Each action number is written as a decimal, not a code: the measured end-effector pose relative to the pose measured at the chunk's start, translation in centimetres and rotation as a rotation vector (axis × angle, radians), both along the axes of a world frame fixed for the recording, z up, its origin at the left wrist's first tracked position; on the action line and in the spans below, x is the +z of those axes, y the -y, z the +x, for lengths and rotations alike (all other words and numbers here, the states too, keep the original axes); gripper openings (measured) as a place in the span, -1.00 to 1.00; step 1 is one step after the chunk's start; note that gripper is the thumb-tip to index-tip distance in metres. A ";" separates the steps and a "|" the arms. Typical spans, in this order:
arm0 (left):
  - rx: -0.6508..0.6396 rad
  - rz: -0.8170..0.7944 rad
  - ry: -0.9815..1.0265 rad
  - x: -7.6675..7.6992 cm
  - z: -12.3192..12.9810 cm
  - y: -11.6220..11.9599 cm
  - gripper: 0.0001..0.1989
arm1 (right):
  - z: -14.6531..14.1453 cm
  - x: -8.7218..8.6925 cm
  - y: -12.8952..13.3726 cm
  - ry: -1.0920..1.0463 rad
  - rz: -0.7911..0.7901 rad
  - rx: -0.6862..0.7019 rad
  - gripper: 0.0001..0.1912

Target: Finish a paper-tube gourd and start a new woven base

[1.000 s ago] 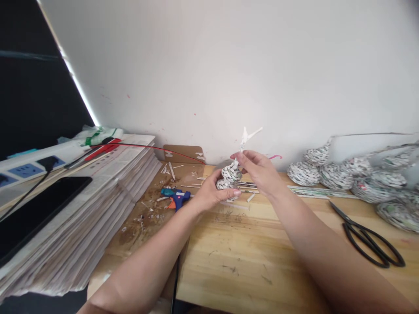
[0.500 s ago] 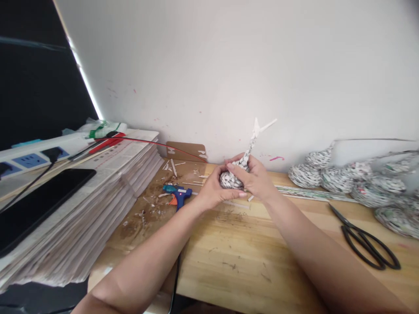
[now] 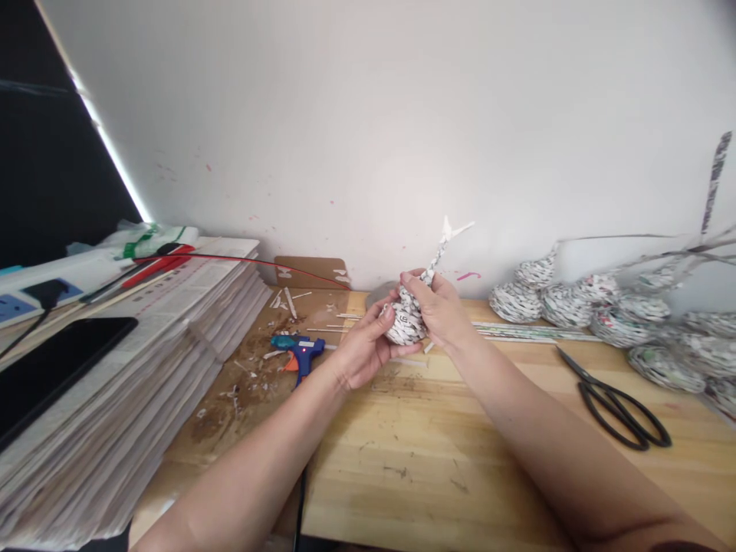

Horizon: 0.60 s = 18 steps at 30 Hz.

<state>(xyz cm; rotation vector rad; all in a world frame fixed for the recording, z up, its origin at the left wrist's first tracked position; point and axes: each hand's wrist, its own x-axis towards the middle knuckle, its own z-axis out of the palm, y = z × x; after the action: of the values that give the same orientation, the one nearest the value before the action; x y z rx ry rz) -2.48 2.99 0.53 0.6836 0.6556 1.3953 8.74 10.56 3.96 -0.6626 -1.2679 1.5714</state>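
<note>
Both hands hold a small gourd shape woven from rolled newspaper strips (image 3: 405, 325) above the wooden table. My left hand (image 3: 368, 346) wraps round its rounded lower body, the thumb on the near side and the fingers beneath. My right hand (image 3: 440, 307) grips the narrower upper part from the right, thumb across the front. Out of the top of the grip rises a thin twisted neck, tilted to the right and ending in two white paper tips. The fingers partly cover the weave.
A blue glue gun (image 3: 304, 351) lies left on stained cardboard among paper scraps. Black scissors (image 3: 615, 402) rest at right. Behind them stand several woven paper gourds (image 3: 517, 300). Long paper strips (image 3: 529, 333) lie along the wall. A newspaper stack (image 3: 149, 383) carries a phone (image 3: 69, 368) and a power strip (image 3: 72, 287).
My left hand has shifted down and opened its hold somewhat, showing more of the gourd's lower body. My right hand stays on the upper part. The camera view has swung slightly right.
</note>
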 end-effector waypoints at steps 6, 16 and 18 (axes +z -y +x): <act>-0.030 0.029 0.046 -0.1 -0.2 0.0 -0.51 | 0.8 0.3 -0.2 0.027 0.042 0.174 -0.59; -0.050 0.007 -0.087 0.3 0.2 0.5 -0.43 | 0.2 0.4 0.2 0.115 0.115 -0.059 -0.61; 0.003 0.019 -0.150 0.3 0.1 0.5 -0.38 | 0.4 0.3 -0.1 0.166 0.166 -0.132 -0.59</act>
<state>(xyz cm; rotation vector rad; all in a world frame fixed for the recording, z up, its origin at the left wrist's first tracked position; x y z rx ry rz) -2.36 2.47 0.82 0.8080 0.7629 1.3637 9.09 10.66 4.29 -0.7657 -1.4297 1.3093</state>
